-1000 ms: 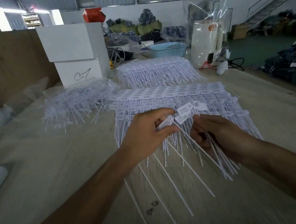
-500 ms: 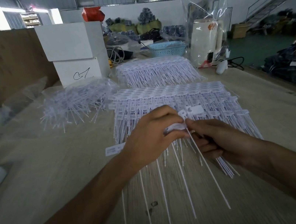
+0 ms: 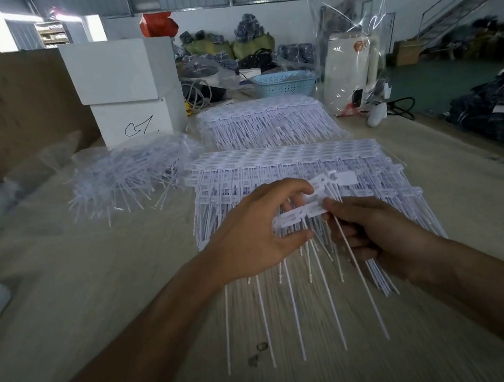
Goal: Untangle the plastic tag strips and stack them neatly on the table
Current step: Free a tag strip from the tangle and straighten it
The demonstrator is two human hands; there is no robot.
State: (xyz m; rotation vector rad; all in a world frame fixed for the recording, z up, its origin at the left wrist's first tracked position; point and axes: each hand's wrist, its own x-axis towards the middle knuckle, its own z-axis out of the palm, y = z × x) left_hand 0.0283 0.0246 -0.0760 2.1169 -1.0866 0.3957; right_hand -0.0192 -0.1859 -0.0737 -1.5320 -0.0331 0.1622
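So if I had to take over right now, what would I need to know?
Left hand: pinches the label end of a row of tag strips, tails hanging toward you.
Right hand: grips the same row's other end and a few tails.
Near stack: combed strips lying flat just behind the hands. A second neat stack lies farther back.
Tangled pile: on clear plastic, back left, not yet sorted.
Done: two tidy stacks.
Left: lay the held row on the near stack, then work through the tangled pile.
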